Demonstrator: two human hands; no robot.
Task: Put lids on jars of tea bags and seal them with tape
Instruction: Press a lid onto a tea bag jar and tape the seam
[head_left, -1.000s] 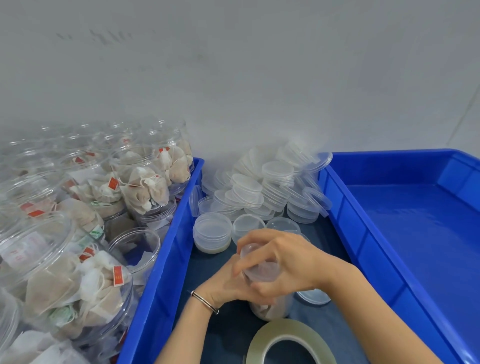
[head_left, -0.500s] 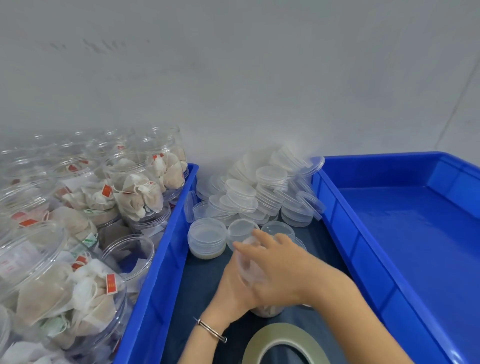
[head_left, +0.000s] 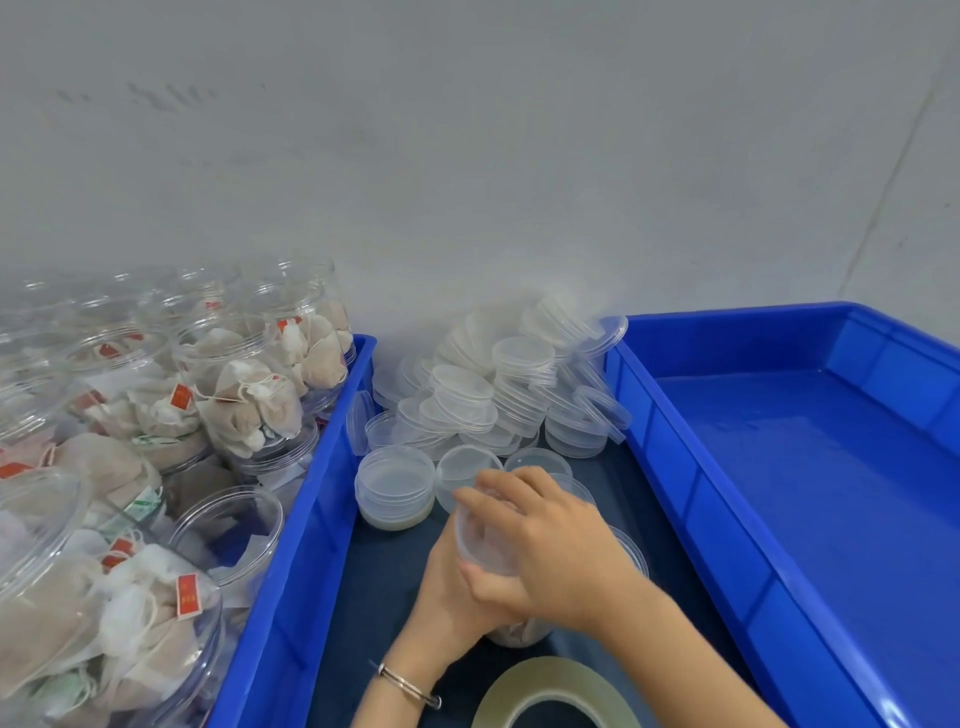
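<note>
Both hands (head_left: 524, 561) grip upright jar (head_left: 511, 631), lid (head_left: 483, 540) topside.

Clear glossy plastic jars (head_left: 249, 395) and lids (head_left: 467, 384) are glinting; blue trays (head_left: 779, 519) are showing smooth sheen; tea bags (head_left: 244, 400) are looking like matt paper.

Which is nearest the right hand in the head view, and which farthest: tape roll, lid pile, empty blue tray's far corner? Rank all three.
From the right hand:
1. Tape roll, just below it.
2. Lid pile, behind it by the wall.
3. Empty blue tray's far corner, far right.
</note>
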